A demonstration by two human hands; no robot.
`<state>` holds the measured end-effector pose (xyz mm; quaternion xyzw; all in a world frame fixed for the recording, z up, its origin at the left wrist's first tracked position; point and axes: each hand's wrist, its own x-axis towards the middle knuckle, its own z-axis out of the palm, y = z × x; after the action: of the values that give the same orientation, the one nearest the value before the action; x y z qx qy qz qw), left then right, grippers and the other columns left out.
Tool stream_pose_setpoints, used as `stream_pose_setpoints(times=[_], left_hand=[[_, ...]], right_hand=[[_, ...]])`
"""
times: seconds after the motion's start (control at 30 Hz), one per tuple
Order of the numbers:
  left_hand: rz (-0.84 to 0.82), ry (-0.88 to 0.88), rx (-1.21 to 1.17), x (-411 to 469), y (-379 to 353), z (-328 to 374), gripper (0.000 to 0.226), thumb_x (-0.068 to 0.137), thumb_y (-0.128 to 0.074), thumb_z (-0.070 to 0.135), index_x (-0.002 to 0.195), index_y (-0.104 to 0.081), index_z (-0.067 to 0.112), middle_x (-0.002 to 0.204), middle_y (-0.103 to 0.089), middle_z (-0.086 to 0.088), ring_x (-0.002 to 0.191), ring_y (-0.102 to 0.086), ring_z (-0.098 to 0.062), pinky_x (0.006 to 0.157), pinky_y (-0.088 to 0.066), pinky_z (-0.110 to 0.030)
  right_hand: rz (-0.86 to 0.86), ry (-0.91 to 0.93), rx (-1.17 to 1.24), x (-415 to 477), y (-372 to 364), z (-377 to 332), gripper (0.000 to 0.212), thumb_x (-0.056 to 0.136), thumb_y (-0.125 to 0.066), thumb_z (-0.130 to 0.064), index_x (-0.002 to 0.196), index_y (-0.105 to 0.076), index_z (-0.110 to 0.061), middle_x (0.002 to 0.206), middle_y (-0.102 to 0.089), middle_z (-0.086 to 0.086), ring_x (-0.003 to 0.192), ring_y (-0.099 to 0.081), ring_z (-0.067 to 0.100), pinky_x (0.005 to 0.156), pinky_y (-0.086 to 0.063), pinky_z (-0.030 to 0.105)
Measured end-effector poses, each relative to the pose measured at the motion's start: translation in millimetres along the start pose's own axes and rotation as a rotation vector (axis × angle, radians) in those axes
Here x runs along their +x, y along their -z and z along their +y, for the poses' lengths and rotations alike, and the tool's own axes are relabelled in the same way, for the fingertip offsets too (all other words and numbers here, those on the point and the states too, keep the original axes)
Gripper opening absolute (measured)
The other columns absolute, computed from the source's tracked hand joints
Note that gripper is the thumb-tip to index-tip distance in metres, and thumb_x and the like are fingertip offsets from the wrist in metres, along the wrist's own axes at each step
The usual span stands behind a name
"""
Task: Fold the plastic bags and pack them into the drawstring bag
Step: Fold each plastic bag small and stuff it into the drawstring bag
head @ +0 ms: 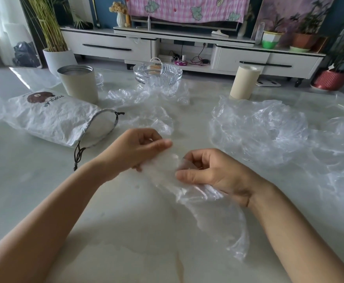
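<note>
A clear plastic bag hangs between both hands above the pale table. My left hand pinches its upper end between thumb and fingers. My right hand grips the bag just to the right, fingers curled round the plastic, and the rest trails down toward me. The white drawstring bag with a brown bear print lies on its side at the left, mouth open toward the hands, black cord trailing. More crumpled clear bags lie loose: a big heap at the right, others near the middle.
A beige canister stands behind the drawstring bag. A glass bowl sits at the table's far middle and a cream cylinder at the far right. Beyond the table are a white TV cabinet and potted plants.
</note>
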<state>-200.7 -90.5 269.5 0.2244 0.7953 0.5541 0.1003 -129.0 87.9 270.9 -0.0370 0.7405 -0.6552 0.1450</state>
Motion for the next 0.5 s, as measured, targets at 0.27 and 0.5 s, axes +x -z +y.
stream_pose_setpoints(times=[0.27,0.5], left_hand=[[-0.223,0.136,-0.423,-0.8,-15.5,-6.7,0.043,0.083,-0.056,0.042,0.104,-0.063,0.005,0.092,-0.070,-0.009,0.083,-0.067,-0.020,0.075,-0.054,-0.033],[-0.187,0.135,-0.423,-3.6,-22.3,-1.7,0.035,0.074,-0.060,0.028,0.099,-0.066,0.005,0.089,-0.066,-0.014,0.078,-0.060,-0.025,0.062,-0.055,-0.027]], right_hand=[[0.229,0.066,0.215,5.8,3.9,1.1,0.009,0.084,-0.064,-0.009,0.076,-0.060,-0.010,0.072,-0.065,0.003,0.067,-0.061,0.014,0.063,-0.050,0.021],[0.126,-0.011,0.315,7.6,-2.2,3.1,0.030,0.084,-0.061,-0.012,0.113,-0.062,-0.002,0.110,-0.067,0.017,0.102,-0.065,0.031,0.093,-0.050,0.038]])
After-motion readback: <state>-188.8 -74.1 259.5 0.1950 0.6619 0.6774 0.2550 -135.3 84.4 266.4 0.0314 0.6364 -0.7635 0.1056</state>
